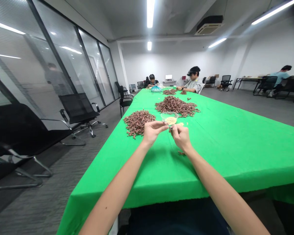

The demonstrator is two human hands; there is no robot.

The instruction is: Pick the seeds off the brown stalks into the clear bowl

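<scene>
My left hand (152, 132) is closed in a pinch above the green cloth, thumb and fingers pointing right. What it holds is too small to make out. Close beside it, my right hand (181, 135) pinches a small dark, metallic-looking piece (171, 128), whose kind I cannot tell. The fingertips of both hands nearly meet. Just beyond them stands a clear round bowl (170, 114) with pale yellow bits (171, 120) in it. Left of my left hand lies a heap of small reddish-brown, twig-like pieces (138, 121). A larger heap of the same pieces (175, 106) spreads behind the bowl.
A green cloth (225, 143) covers the long table. A few brown pieces (181, 153) lie near my right wrist. Farther back are smaller heaps (169, 92), a blue plastic bag (156, 88) and people seated at the table. Black chairs (78, 106) stand to the left.
</scene>
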